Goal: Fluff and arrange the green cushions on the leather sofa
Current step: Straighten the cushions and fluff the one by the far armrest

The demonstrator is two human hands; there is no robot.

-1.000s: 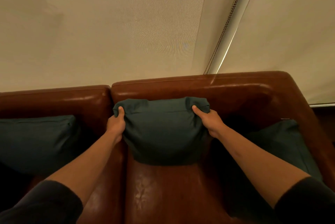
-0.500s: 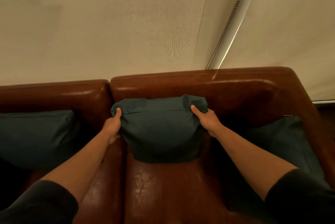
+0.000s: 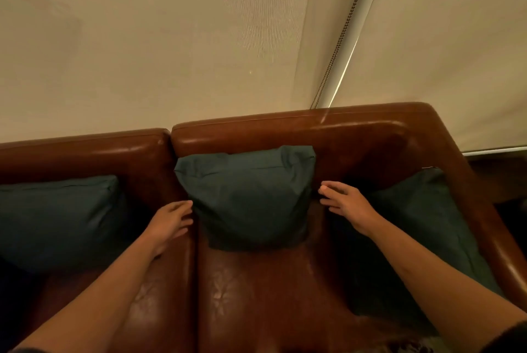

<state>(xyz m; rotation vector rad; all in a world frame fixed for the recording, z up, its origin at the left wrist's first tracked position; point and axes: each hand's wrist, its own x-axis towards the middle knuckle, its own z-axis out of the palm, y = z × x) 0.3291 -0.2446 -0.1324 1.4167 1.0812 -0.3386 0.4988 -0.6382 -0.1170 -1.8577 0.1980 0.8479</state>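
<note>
A green cushion (image 3: pixel 251 195) leans upright against the backrest of the brown leather sofa (image 3: pixel 356 135), in the middle. My left hand (image 3: pixel 171 221) hovers just left of its lower edge, fingers straight, holding nothing. My right hand (image 3: pixel 345 202) is just right of the cushion, fingers extended and apart from the fabric. A second green cushion (image 3: pixel 57 218) rests on the left seat. A third green cushion (image 3: pixel 433 227) lies against the right armrest, partly behind my right forearm.
Beige roller blinds (image 3: pixel 171 38) hang behind the sofa, with a bead chain (image 3: pixel 340 41) running down between two panels. The sofa's right armrest (image 3: pixel 484 210) bounds the seat on that side. Bare leather seat (image 3: pixel 256 295) lies in front of the middle cushion.
Both hands have let go of the middle cushion's top corners and drawn back down to its sides. The cushion stays leaning on the backrest.
</note>
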